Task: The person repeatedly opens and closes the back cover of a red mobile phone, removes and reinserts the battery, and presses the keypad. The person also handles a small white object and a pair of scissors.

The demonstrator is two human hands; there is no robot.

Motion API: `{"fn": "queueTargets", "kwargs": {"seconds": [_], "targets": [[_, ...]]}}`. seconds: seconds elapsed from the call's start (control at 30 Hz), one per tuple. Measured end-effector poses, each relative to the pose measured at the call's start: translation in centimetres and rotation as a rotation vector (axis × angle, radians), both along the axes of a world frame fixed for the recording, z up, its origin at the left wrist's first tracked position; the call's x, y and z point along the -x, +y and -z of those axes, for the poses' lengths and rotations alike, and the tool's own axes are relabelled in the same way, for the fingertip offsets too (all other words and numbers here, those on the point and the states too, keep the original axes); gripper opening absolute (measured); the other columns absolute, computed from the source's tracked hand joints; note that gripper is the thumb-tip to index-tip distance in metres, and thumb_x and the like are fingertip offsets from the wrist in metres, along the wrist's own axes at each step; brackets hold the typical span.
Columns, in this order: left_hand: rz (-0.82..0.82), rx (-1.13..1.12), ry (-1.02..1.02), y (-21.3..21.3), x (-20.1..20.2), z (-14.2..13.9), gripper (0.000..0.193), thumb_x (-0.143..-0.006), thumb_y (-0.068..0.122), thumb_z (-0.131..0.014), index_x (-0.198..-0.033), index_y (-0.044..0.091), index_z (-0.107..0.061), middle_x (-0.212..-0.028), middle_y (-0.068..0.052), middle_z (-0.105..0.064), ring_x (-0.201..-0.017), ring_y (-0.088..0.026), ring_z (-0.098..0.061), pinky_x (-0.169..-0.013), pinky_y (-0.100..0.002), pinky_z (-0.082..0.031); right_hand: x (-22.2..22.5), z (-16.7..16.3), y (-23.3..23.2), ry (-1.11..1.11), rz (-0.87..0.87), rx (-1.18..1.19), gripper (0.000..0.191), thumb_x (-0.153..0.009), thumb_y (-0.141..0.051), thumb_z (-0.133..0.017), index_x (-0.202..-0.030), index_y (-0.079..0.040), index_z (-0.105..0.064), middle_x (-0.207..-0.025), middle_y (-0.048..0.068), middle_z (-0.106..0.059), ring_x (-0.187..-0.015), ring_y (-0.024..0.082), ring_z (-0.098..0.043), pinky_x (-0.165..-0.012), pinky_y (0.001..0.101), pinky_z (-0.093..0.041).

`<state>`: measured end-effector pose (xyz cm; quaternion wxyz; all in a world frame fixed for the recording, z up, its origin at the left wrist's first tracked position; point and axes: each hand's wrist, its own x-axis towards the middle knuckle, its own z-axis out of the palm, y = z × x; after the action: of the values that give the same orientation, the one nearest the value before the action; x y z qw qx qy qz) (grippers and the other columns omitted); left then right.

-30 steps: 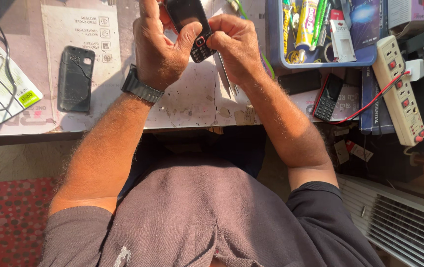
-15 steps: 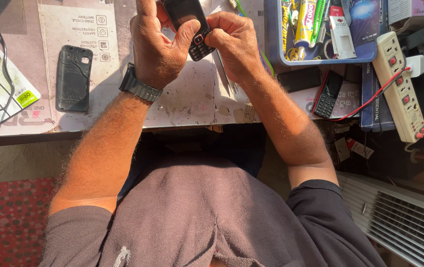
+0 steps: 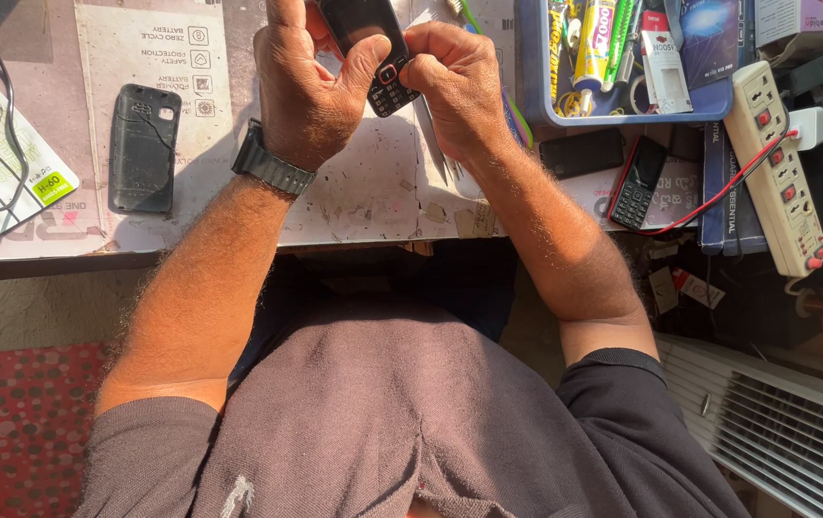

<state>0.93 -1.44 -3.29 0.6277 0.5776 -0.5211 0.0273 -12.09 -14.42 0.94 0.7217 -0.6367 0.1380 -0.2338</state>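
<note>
Gripping a black keypad phone [image 3: 373,48] between them, the left hand [image 3: 311,91] and right hand [image 3: 455,82] had fingers closed round its sides, above the desk [image 3: 364,197], left of a blue tray [image 3: 623,110].

A black phone back cover [image 3: 143,147] lies near the worktop's [image 3: 354,206] left end, a blue tray [image 3: 536,86] of tubes at its far edge, a white power strip [image 3: 778,168] by the right edge.
</note>
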Motion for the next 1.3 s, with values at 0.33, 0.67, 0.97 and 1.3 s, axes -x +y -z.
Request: {"fn": "queueTargets", "kwargs": {"seconds": [0.33, 0.67, 0.97, 1.3], "targets": [[0.0, -0.007, -0.003, 0.1, -0.1, -0.1, 0.056, -0.112, 0.01, -0.082, -0.145, 0.003, -0.038, -0.107, -0.012, -0.078, -0.085, -0.017, -0.081, -0.056, -0.02, -0.058, 0.2, 0.6, -0.1, -0.035, 0.011, 0.036, 0.021, -0.086, 0.007, -0.061, -0.103, 0.006, -0.073, -0.092, 0.009, -0.074, -0.082, 0.011, -0.069, -0.08, 0.0286, -0.06], [0.02, 0.003, -0.003, 0.1, -0.1, -0.2, 0.052, -0.112, 0.01, -0.081, -0.143, 0.003, -0.039, -0.106, -0.012, -0.078, -0.088, -0.018, -0.082, -0.058, -0.02, -0.061, 0.2, 0.5, 0.0, -0.043, 0.002, 0.014, 0.02, -0.087, 0.006, -0.062, -0.104, 0.007, -0.073, -0.092, 0.01, -0.075, -0.083, 0.012, -0.07, -0.082, 0.0299, -0.06], [0.024, 0.0, 0.038, 0.0, 0.0, -0.6, 0.056, -0.109, 0.01, -0.08, -0.143, 0.001, -0.037, -0.108, -0.013, -0.077, -0.088, -0.018, -0.08, -0.056, -0.021, -0.058, 0.2, 0.3, 0.1, -0.038, 0.004, 0.014, 0.021, -0.087, 0.008, -0.06, -0.104, 0.007, -0.073, -0.091, 0.01, -0.075, -0.082, 0.012, -0.07, -0.08, 0.0293, -0.061], [0.087, 0.011, 0.094, 0.4, 0.3, -2.2, 0.044, -0.109, 0.005, -0.08, -0.13, 0.006, -0.041, -0.105, -0.011, -0.073, -0.101, -0.019, -0.08, -0.085, -0.029, -0.066, -0.2, -0.5, 0.5, -0.015, 0.044, -0.03, 0.023, -0.085, 0.01, -0.059, -0.103, 0.008, -0.074, -0.09, 0.009, -0.074, -0.079, 0.011, -0.068, -0.076, 0.0275, -0.06]]}}
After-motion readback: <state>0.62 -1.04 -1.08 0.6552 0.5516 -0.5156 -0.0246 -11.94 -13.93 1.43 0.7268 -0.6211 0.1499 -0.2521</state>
